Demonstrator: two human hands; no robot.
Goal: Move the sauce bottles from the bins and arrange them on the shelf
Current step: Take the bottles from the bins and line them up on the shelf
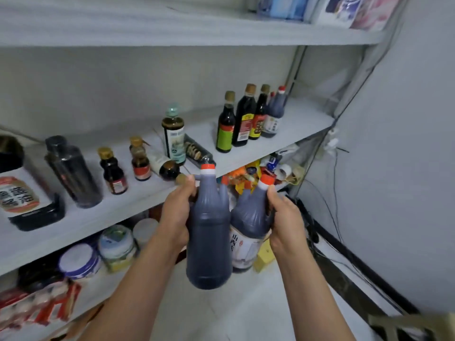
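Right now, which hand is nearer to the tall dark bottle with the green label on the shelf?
Right. The right hand is below the green-labelled bottle, slightly to its right; the left hand is lower-left, farther.

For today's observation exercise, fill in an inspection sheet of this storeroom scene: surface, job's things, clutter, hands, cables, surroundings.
Surface: middle shelf, pale, partly free at the right end.
Job's things: two dark red-capped bottles in hand, left bottle, right bottle; row of upright bottles at right.
Clutter: two bottles lying on their sides; jars on the lower shelf.
Hands: left hand and right hand each grip one bottle.
Cables: black wires along the wall.
Surroundings: white wall, tiled floor; bins not seen.
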